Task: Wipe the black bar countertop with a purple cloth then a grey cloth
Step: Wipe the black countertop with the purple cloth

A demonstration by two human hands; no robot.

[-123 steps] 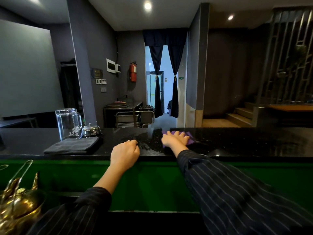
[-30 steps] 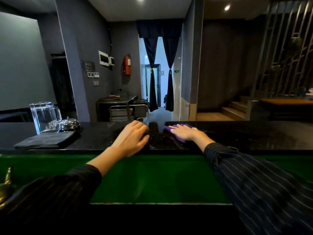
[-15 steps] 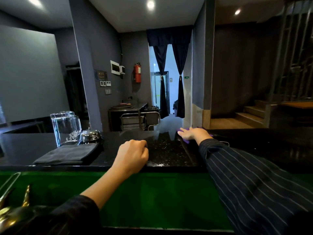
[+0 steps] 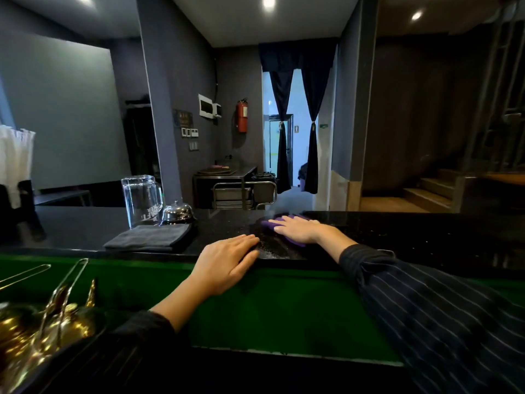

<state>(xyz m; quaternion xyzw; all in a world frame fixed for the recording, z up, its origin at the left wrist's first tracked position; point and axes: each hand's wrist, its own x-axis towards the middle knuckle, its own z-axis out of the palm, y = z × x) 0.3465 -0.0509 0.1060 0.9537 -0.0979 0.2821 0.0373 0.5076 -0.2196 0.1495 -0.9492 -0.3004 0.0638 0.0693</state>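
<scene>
The black bar countertop (image 4: 412, 234) runs across the view above a green front panel. My right hand (image 4: 297, 229) presses flat on the purple cloth (image 4: 295, 240) near the counter's middle; the cloth shows at the fingertips and under the palm. My left hand (image 4: 227, 261) rests flat on the counter's near edge, fingers together, holding nothing. A folded grey cloth (image 4: 150, 237) lies on the counter to the left of both hands. A wet sheen shows on the counter between the hands.
An upturned glass mug (image 4: 142, 201) and a metal call bell (image 4: 178, 212) stand behind the grey cloth. Brass vessels and tongs (image 4: 42, 322) sit low at the left. A white bag (image 4: 14, 160) hangs at the far left.
My right hand has slid the purple cloth back toward me and to the left. My left hand went from a fist to lying flat on the counter edge.
</scene>
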